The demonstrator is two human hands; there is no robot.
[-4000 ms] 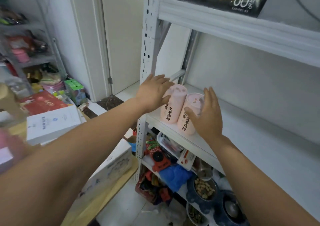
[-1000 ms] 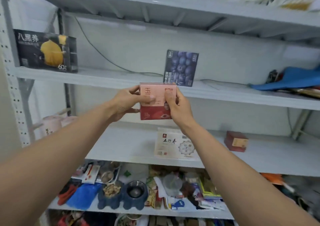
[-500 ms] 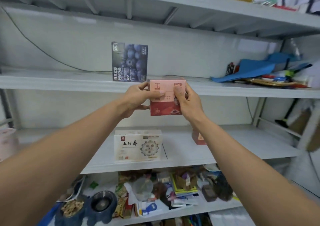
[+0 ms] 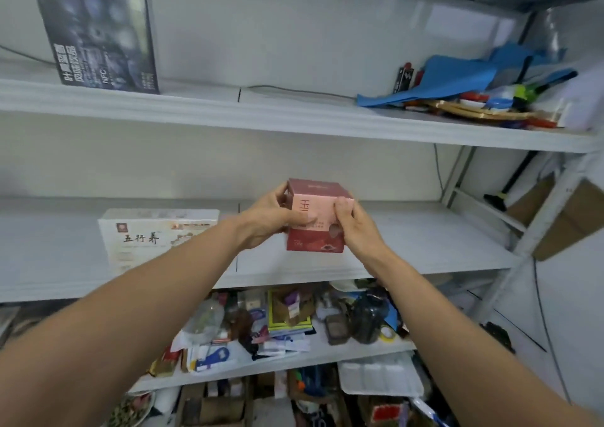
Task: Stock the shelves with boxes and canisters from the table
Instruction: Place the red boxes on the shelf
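A pink and red box [image 4: 316, 197] is held upright between both hands over the middle shelf [image 4: 425, 256]. My left hand [image 4: 271, 219] grips its left side and my right hand [image 4: 354, 227] grips its right front. The box's lower edge is close to the shelf board; I cannot tell whether it touches. A white box with black characters [image 4: 143, 237] stands on the same shelf to the left, partly hidden by my left forearm. A dark blueberry box [image 4: 101, 31] stands on the shelf above, at the left.
Blue sheets and tools [image 4: 457, 80] clutter the upper shelf's right end. The lower shelf [image 4: 294, 359] is crowded with small packets and jars. A metal upright and brace [image 4: 483, 211] close off the right side, with cardboard [image 4: 572, 217] beyond.
Both hands have lowered the pink box from the upper shelf's level down to the middle shelf. The view has shifted right and closer. A small red box seen earlier is hidden now.
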